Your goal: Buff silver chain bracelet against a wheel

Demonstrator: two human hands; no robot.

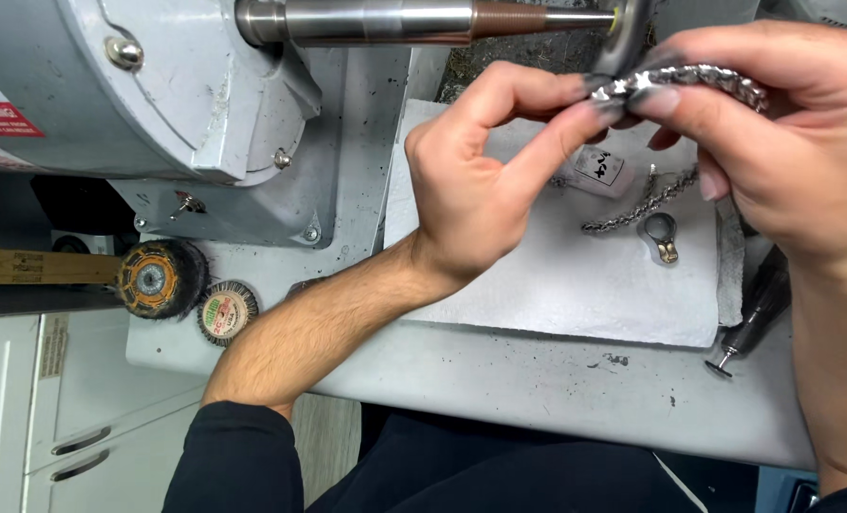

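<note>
We hold a silver chain bracelet (689,84) pinched between both hands, our left hand (480,180) gripping its near end, our right hand (775,142) closed over the rest, just below the polishing spindle (395,21). Under them, a white paper towel (556,285) on the surface (537,380) carries a thinner chain (637,209) and a ring (661,233).

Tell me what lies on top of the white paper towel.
On the paper towel lie a thin silver chain, a ring and a small tag. The hands cover its upper part.
</note>
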